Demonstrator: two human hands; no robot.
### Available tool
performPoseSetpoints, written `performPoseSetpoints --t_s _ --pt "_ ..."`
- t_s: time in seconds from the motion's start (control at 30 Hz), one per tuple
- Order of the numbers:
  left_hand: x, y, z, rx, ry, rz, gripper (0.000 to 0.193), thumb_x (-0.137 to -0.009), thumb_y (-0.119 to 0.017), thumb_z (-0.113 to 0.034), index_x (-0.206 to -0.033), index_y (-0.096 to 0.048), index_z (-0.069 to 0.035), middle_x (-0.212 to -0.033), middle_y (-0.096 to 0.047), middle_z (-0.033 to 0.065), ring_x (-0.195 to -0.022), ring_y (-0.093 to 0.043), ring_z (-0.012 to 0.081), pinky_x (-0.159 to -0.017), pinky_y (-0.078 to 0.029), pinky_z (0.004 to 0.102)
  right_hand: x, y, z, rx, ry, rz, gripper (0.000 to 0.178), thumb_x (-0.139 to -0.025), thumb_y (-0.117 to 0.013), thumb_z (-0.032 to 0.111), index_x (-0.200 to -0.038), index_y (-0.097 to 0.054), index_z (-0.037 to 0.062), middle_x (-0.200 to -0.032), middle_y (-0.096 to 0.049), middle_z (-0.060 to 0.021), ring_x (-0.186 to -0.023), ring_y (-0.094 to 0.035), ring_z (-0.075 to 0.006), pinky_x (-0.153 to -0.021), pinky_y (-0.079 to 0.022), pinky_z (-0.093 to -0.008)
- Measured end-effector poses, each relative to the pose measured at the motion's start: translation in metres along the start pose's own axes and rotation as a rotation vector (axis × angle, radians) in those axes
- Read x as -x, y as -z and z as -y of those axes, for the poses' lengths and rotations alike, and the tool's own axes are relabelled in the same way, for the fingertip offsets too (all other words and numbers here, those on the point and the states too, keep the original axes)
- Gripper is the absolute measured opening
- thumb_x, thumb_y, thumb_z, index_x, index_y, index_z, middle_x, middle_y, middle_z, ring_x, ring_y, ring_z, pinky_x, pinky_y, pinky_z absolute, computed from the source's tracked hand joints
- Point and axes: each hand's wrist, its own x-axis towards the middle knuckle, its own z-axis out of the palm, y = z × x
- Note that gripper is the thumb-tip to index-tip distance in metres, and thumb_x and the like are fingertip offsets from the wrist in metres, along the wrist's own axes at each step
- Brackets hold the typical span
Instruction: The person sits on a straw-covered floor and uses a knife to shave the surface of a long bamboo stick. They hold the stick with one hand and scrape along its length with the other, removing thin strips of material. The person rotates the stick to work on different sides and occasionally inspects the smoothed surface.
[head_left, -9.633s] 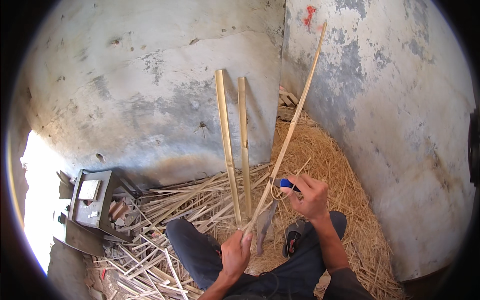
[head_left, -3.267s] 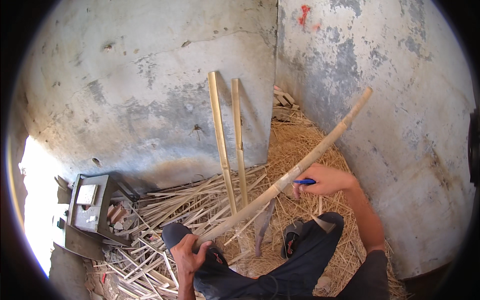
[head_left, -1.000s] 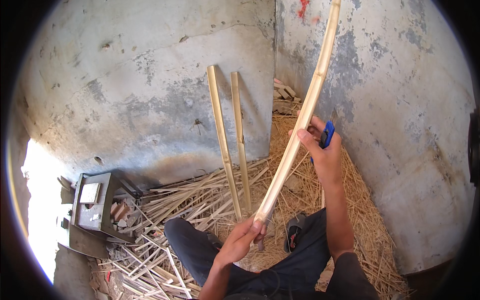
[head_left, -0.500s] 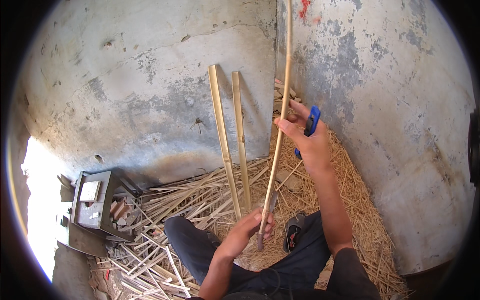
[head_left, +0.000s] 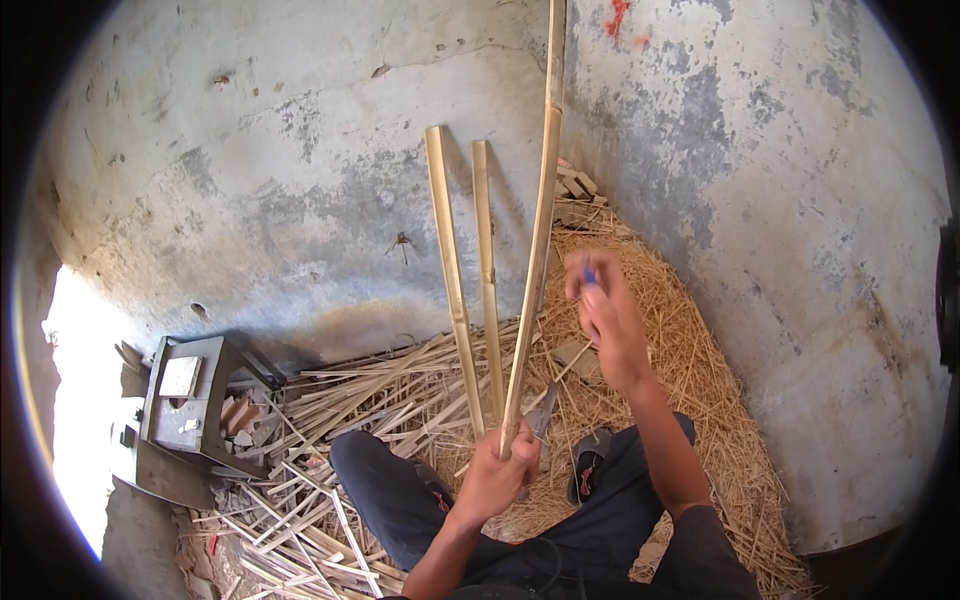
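Two split bamboo slats lean against the stained concrete wall, just left of the held strip. Straw shavings cover the floor on the right, a heap of cut bamboo splints lies on the left, and a grey metal stool stands beside it. The long bamboo strip stands nearly upright, its top reaching past the upper edge. The left hand is clenched around its bottom end. The right hand is blurred, closed on a small blue tool, just beside the strip.
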Motion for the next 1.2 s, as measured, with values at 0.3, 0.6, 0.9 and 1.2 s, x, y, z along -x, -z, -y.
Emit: performPoseSetpoints --t_s 0.3,0.6,0.9,1.2 --pt "0.003 0.006 0.01 0.038 -0.034 -0.051 0.06 -0.089 -0.084 -0.059 -0.097 -0.052 -0.009 -0.079 -0.051 -0.0058 -0.067 -0.048 0.0041 -0.058 -0.038 0.0228 0.08 0.003 -0.004 0.502 0.45 0.393 0.031 -0.096 -0.078 0.036 -0.11 -0.071 0.0096 -0.083 -0.066 -0.0043 -0.064 -0.068 -0.0242 -0.057 -0.053 -0.0356" --pt "0.002 0.008 0.012 -0.033 -0.085 -0.082 0.059 -0.093 -0.08 -0.059 -0.101 -0.057 -0.005 -0.078 -0.054 -0.0054 -0.067 -0.048 0.0043 -0.058 -0.039 0.0231 0.088 0.0 0.011 0.705 0.484 0.466 0.027 -0.094 -0.079 0.035 -0.106 -0.071 0.0123 -0.08 -0.061 -0.0027 -0.061 -0.066 -0.022 -0.053 -0.051 -0.0344" --pt "0.003 -0.003 0.004 -0.247 -0.075 -0.181 0.063 -0.104 -0.056 -0.065 -0.102 -0.055 -0.002 -0.072 -0.051 -0.0043 -0.061 -0.046 0.0038 -0.053 -0.034 0.0234 0.095 -0.002 0.006 0.77 0.523 0.419 0.032 -0.093 -0.079 0.036 -0.114 -0.074 0.012 -0.077 -0.058 -0.0008 -0.056 -0.062 -0.0186 -0.051 -0.049 -0.0326" --pt "0.005 0.003 0.013 -0.277 -0.071 -0.184 0.063 -0.109 -0.047 -0.063 -0.094 -0.058 -0.003 -0.067 -0.05 -0.0037 -0.059 -0.045 0.0048 -0.052 -0.035 0.0253 0.1 -0.006 -0.003 0.809 0.583 0.314 0.034 -0.092 -0.08 0.039 -0.112 -0.077 0.012 -0.075 -0.059 0.0011 -0.054 -0.058 -0.0156 -0.05 -0.045 -0.0304"
